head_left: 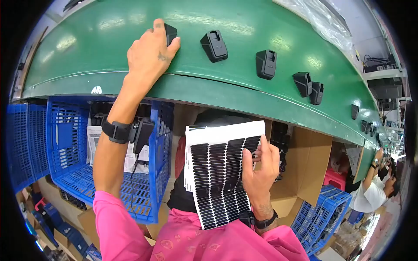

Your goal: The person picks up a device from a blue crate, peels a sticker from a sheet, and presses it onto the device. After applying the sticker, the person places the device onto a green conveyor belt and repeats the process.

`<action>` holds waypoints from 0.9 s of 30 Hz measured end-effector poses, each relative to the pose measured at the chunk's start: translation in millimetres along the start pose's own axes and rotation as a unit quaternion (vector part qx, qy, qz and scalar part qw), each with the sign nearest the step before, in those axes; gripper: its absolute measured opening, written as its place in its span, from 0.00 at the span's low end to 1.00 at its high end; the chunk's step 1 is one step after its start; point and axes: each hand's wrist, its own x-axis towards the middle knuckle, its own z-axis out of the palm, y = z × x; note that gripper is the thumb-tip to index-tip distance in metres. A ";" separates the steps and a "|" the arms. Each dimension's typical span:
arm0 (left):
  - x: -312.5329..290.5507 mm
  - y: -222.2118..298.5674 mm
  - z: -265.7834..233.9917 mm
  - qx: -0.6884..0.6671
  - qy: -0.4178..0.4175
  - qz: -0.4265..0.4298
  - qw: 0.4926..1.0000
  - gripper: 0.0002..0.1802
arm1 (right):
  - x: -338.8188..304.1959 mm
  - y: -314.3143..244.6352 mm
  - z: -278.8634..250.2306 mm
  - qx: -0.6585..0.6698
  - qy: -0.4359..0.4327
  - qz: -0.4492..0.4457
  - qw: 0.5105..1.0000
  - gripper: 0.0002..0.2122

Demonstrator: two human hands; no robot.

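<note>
My left hand (150, 52) reaches over the green table, its fingers and thumb round a black wedge-shaped plastic device (170, 34), mostly hidden by the hand. Over my lap lies a white sheet of black stickers (213, 174), set in narrow columns, with more sheets under its left edge. My right hand (261, 167) grips the sheet's right edge between thumb and bent fingers. To the right of my left hand stands a like device (214, 46) with a recessed slot, and another (266, 64) farther right.
The green table (109, 48) carries several more black devices (302, 84) toward the right. Below its edge are a blue crate (104, 174) at left, a cardboard box (305, 161) and another blue crate (320, 217) at right. Clear plastic film (324, 24) lies along the far edge. A person (370, 193) works at far right.
</note>
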 end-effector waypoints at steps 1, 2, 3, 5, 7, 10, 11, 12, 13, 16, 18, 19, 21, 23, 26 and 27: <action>-6.0 0.1 -7.8 -0.120 0.004 -0.010 0.993 0.29 | 1.1 1.1 -0.7 0.005 0.000 -0.006 1.000 0.23; -14.8 -0.1 -17.0 -0.237 0.009 -0.019 0.971 0.26 | 2.3 2.3 -1.2 -0.005 -0.003 -0.006 1.000 0.22; -30.9 9.4 -33.2 -0.396 -0.026 -0.042 0.917 0.24 | 3.3 4.8 -0.3 -0.016 -0.006 -0.003 1.000 0.22; -82.8 41.9 -58.7 -0.645 -0.097 -0.043 0.757 0.23 | 4.9 5.2 -1.5 0.002 0.014 0.033 0.999 0.18; -139.1 59.6 -75.9 -0.639 -0.188 0.045 0.745 0.29 | 6.1 1.1 -6.1 0.022 0.001 0.045 0.999 0.16; -194.9 95.5 -71.6 -0.753 -0.334 -0.057 0.563 0.33 | 6.9 4.7 -1.9 0.050 0.016 0.043 0.998 0.12; -204.0 101.8 -63.4 -0.771 -0.353 -0.101 0.520 0.33 | 7.1 6.2 -1.0 0.063 0.027 0.054 0.996 0.10; -209.8 104.4 -51.5 -0.784 -0.345 -0.123 0.501 0.34 | 10.0 1.2 -1.7 0.072 0.039 0.071 0.994 0.07; -215.8 106.4 -39.0 -0.796 -0.339 -0.145 0.480 0.35 | 11.0 1.7 -2.5 0.070 0.040 0.071 0.994 0.07; -223.0 110.9 -21.2 -0.809 -0.294 -0.182 0.475 0.33 | 11.6 4.4 -5.8 0.098 0.031 0.065 0.993 0.04; -224.7 111.7 -14.7 -0.790 -0.284 -0.181 0.513 0.32 | 4.7 12.0 -11.2 0.164 0.032 0.086 0.982 0.04; -224.5 114.4 -15.1 -0.797 -0.285 -0.195 0.496 0.31 | 2.2 13.0 -15.0 0.232 0.031 0.106 0.966 0.03; -220.5 123.0 -28.6 -0.823 -0.296 -0.210 0.437 0.30 | 1.1 3.8 -38.0 0.354 -0.010 0.189 0.916 0.02; -219.4 126.9 -43.4 -0.803 -0.298 -0.163 0.489 0.29 | 1.6 -4.4 -57.2 0.408 -0.017 0.223 0.885 0.02; -220.0 125.3 -45.7 -0.780 -0.302 -0.177 0.519 0.28 | 5.0 -16.9 -63.5 0.399 0.033 0.164 0.902 0.03; -220.7 128.2 -47.6 -0.780 -0.303 -0.192 0.513 0.27 | 4.3 -14.9 -66.7 0.403 0.047 0.143 0.903 0.03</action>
